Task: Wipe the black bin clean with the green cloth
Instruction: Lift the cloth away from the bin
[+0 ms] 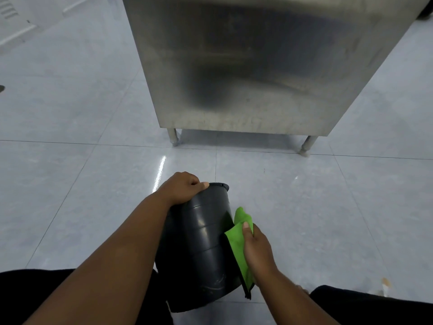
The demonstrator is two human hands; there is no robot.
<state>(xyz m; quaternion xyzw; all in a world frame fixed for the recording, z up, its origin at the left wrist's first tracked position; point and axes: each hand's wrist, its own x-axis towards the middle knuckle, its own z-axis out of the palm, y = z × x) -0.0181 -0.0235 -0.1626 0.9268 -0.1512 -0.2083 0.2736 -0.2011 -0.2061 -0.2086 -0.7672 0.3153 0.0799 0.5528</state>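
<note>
Fingers [198,184] of the left hand [182,188] curled over the twelve o'clock rim of the black bin [199,242], which leaned tilted on the floor [70,184] at six o'clock. The right hand [256,249] pinched the green cloth [236,241] against its three o'clock side.

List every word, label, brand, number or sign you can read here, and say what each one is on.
No text can be read anywhere in this view.
Black bin: plain ribbed side, no label or brand showing.
Green cloth: no tag or print visible.
Steel cabinet: bare metal, only smudges and reflections.
White vented panel at top left: slots only, no markings.
</note>
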